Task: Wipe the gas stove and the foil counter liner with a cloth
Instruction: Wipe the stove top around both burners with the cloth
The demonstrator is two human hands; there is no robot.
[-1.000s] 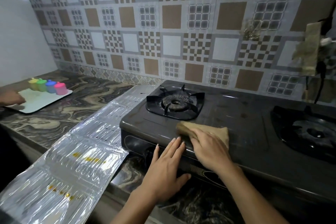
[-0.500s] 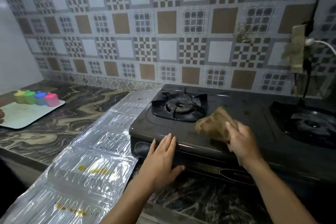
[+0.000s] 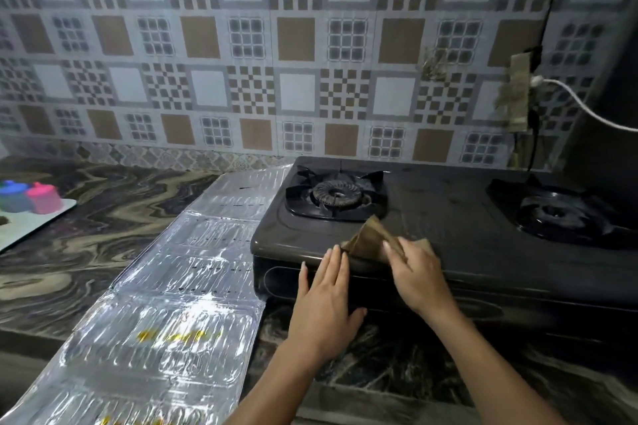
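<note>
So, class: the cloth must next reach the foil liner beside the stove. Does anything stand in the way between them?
Only the left hand, which rests flat on the stove's front edge, just left of the cloth that the right hand holds. Past it, nothing visible lies on the near stretch of the foil liner.

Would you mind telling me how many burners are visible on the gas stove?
2. The left burner sits near the stove's left end, just behind the cloth; the right burner is at the frame's right edge, partly cut off.
</note>
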